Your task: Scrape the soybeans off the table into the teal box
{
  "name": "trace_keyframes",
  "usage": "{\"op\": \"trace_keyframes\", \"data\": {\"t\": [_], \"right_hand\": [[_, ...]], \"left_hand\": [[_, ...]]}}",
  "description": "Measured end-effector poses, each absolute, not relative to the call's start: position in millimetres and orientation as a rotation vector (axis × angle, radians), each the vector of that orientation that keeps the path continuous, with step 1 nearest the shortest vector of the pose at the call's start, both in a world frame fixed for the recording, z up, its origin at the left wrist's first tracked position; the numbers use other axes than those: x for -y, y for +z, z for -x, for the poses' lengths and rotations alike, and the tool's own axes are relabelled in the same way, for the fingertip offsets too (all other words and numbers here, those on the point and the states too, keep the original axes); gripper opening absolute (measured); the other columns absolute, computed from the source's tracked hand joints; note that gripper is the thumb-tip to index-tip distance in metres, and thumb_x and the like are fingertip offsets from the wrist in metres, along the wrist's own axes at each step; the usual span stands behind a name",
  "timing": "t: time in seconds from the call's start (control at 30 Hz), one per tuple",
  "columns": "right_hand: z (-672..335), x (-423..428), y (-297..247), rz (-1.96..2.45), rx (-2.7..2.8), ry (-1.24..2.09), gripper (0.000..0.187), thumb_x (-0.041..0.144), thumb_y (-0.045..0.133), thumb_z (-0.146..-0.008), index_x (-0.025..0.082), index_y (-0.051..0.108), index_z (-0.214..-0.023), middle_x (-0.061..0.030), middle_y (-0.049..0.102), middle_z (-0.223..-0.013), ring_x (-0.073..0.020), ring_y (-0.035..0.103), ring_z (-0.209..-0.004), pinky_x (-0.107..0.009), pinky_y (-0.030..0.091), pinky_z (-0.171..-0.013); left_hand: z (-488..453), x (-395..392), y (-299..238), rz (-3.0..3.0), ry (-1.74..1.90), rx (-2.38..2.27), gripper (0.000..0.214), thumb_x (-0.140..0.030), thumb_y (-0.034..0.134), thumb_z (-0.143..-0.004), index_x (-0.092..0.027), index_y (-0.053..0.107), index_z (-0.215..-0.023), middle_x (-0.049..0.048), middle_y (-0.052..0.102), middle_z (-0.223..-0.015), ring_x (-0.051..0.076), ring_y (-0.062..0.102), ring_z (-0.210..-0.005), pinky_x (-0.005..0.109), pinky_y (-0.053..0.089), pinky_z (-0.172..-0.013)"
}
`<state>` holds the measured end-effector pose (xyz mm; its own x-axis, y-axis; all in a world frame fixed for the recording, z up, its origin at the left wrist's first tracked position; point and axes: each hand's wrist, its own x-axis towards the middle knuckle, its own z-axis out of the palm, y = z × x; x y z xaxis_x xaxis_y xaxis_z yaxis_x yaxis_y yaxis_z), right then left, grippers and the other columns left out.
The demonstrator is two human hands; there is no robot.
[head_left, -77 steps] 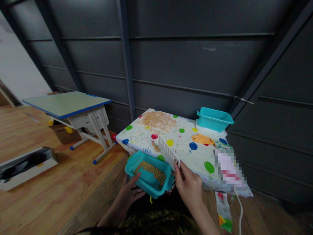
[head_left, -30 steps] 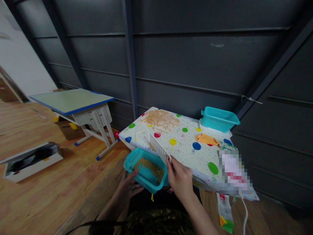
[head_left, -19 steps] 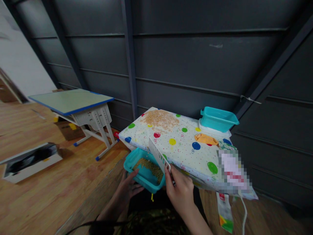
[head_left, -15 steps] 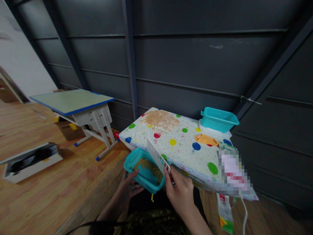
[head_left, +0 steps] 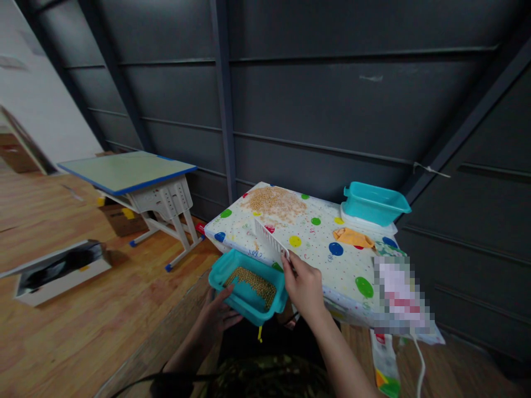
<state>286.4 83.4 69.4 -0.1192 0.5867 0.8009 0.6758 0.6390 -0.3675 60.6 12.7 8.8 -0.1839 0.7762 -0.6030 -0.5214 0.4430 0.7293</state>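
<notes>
My left hand [head_left: 220, 314] grips the near left side of a teal plastic basin [head_left: 260, 316], thumb over the rim and fingers underneath. A layer of small yellowish-green beans [head_left: 257, 283] lies inside. My right hand [head_left: 305, 281] is closed around one end of a flat white slotted plastic piece [head_left: 270, 239]. That piece is tilted over the table's front edge, just above the basin; its exact kind cannot be made out. On the balloon-print tablecloth [head_left: 277, 228], a spread of beans [head_left: 274, 203] with pale powder or grains lies towards the back left.
An second teal basin [head_left: 375, 202] stands at the back right of the table, behind an orange cloth [head_left: 352, 237]. A blurred packet [head_left: 400, 293] and white cable [head_left: 418, 359] are on the right. At left are a desk [head_left: 128, 168] and an open box [head_left: 62, 273].
My right hand has raised the white slotted piece up and away from the basin, towards the tablecloth. The left hand and basin have hardly moved; the view has shifted slightly.
</notes>
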Motion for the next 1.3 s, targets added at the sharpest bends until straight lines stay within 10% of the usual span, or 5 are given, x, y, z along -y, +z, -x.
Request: {"op": "trace_keyframes", "data": {"t": [0.8, 1.3], "right_hand": [[-280.5, -48.3, 73.7, 0.844, 1.846, 0.036, 0.029, 0.018, 0.055, -0.112, 0.019, 0.084, -0.117, -0.0104, 0.089, -0.098, -0.0238, 0.087, -0.078, -0.028, 0.069, -0.073], [-319.5, -64.7, 84.2, 1.114, 1.499, 0.335, 0.030, 0.043, 0.066, -0.105, 0.019, 0.082, -0.095, -0.0026, 0.080, -0.075, -0.0176, 0.068, -0.059, -0.025, 0.052, -0.055]], "left_hand": [[-58.7, -11.7, 9.9, -0.234, 1.182, -1.292, 0.102, -0.044, 0.088, -0.089, -0.033, 0.030, -0.173, 0.0085, 0.079, -0.106, 0.029, 0.084, -0.080, 0.051, 0.068, -0.095], [-61.0, -9.3, 12.9, -0.248, 1.210, -1.319, 0.102, -0.041, 0.088, -0.088, -0.031, 0.034, -0.173, 0.0140, 0.081, -0.109, 0.034, 0.084, -0.080, 0.055, 0.068, -0.090]]}}
